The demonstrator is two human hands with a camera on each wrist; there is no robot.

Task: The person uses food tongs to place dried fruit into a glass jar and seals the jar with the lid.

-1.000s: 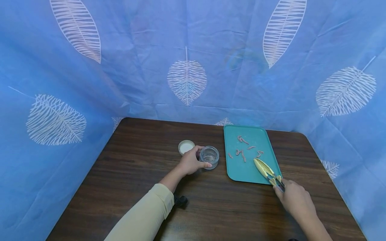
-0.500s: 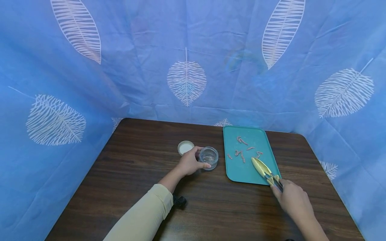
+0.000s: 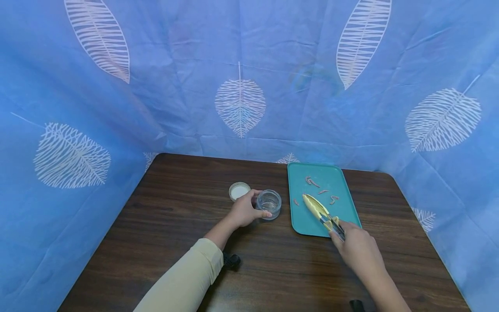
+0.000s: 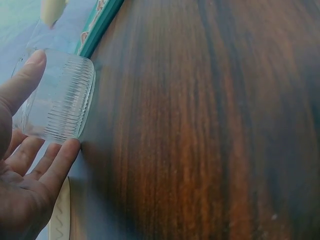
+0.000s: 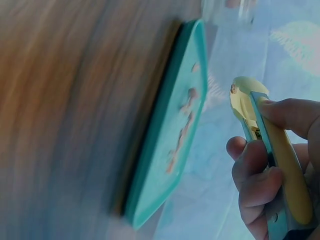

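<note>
In the head view my left hand [image 3: 244, 210] grips a clear glass jar [image 3: 274, 213] standing on the table, thumb on the near side and fingers on the far side. Ribbing on the jar's wall [image 4: 70, 100] shows in the left wrist view. My right hand [image 3: 360, 249] holds yellow-tipped tongs [image 3: 316, 209] over a teal tray [image 3: 306, 226]. Several thin, pinkish, worm-like strips, such as a curled strip [image 3: 334, 199], lie on the tray. From the right wrist, the tongs [image 5: 295, 185] appear raised above it, with a small pinkish bit [image 5: 233, 88] at their tip.
A round lid [image 3: 239, 190] with a white inside lies just behind my left hand. The dark wood table [image 3: 179, 208] meets a blue leaf-print cloth [image 3: 187, 86] at the back and sides. A black object [image 3: 356, 305] shows near my right forearm.
My right hand has moved the tongs leftward over the tray, and the strips near the tray's middle no longer show there. The left hand and jar hold still.
</note>
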